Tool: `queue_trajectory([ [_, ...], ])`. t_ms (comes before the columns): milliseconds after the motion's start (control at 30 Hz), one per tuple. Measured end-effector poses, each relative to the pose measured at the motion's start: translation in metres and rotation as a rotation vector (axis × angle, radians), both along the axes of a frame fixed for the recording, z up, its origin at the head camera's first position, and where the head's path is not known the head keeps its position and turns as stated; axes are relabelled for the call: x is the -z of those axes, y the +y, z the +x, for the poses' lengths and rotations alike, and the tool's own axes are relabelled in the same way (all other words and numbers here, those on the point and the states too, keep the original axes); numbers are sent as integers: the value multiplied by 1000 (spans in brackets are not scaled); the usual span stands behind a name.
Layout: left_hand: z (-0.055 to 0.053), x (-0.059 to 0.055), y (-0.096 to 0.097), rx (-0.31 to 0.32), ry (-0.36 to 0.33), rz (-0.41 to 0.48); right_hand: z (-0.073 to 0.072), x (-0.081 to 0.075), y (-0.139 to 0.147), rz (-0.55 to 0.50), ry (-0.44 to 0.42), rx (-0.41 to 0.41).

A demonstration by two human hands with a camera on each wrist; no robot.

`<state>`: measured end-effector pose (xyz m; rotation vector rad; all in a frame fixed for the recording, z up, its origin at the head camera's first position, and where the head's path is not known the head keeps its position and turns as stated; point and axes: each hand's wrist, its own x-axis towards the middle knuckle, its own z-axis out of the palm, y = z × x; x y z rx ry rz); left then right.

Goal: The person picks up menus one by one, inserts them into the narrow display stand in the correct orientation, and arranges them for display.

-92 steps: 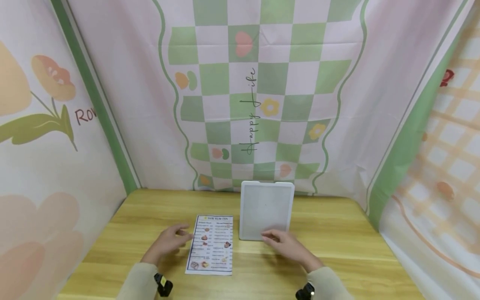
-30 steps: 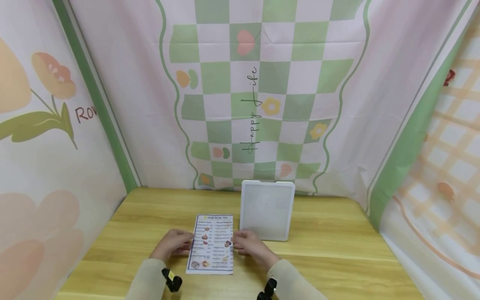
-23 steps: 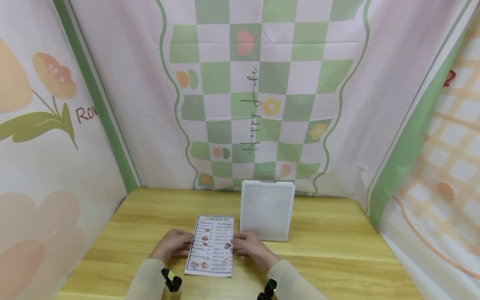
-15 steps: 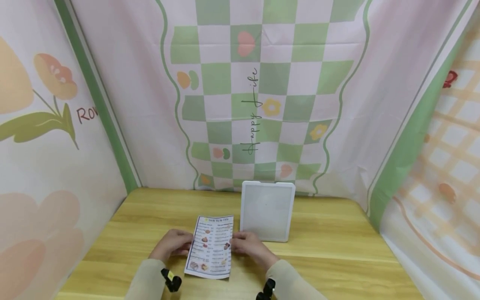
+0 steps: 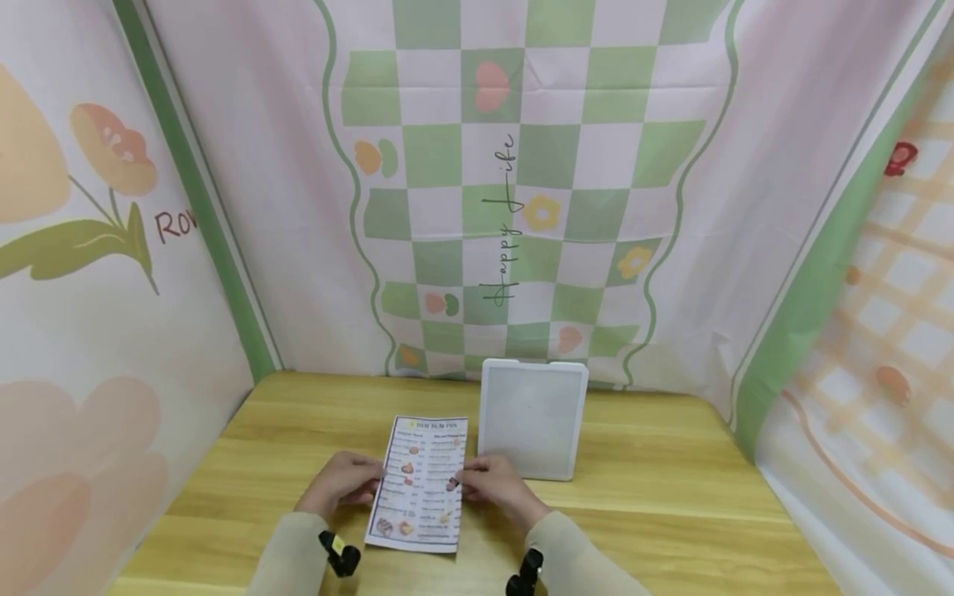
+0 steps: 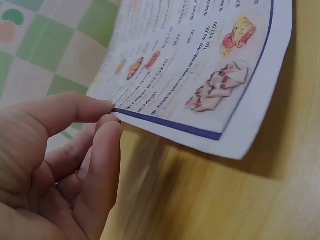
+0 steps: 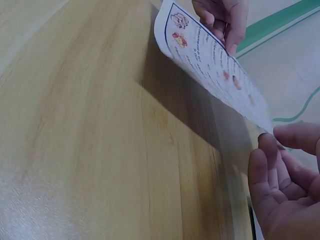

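Between both hands is a printed paper menu (image 5: 419, 488) with a dark blue border and small food pictures. My left hand (image 5: 341, 483) pinches its left edge between thumb and finger, close up in the left wrist view, where the menu (image 6: 200, 65) is lifted off the wood. On the opposite edge, my right hand (image 5: 501, 487) pinches the paper. The right wrist view shows the menu (image 7: 210, 65) raised and slightly bowed, its shadow falling on the table. Just behind my right hand stands a white-framed panel (image 5: 531, 418) with a plain grey face.
The light wooden table (image 5: 648, 513) carries both things. A curtain with green and white checks (image 5: 514, 207) hangs behind the table. Printed fabric also closes off the left side (image 5: 89, 331) and the right side (image 5: 872, 372).
My right hand has come from in front of the panel to the menu's right edge. The menu has risen from lying flat and tilted, held by both hands. The panel has stayed put.
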<state>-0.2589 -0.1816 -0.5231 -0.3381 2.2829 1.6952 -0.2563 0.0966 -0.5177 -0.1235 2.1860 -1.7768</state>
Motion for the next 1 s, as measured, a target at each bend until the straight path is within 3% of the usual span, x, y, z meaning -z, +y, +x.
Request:
queue_trajectory([
  [233, 1, -3, 0, -10, 26, 23, -4, -2, 2, -18, -12, 23],
  [767, 1, -13, 1, -46, 81, 46, -8, -17, 7, 45, 125, 2],
  [1000, -3, -18, 3, -34, 154, -40, -6, -26, 9, 32, 173, 6],
])
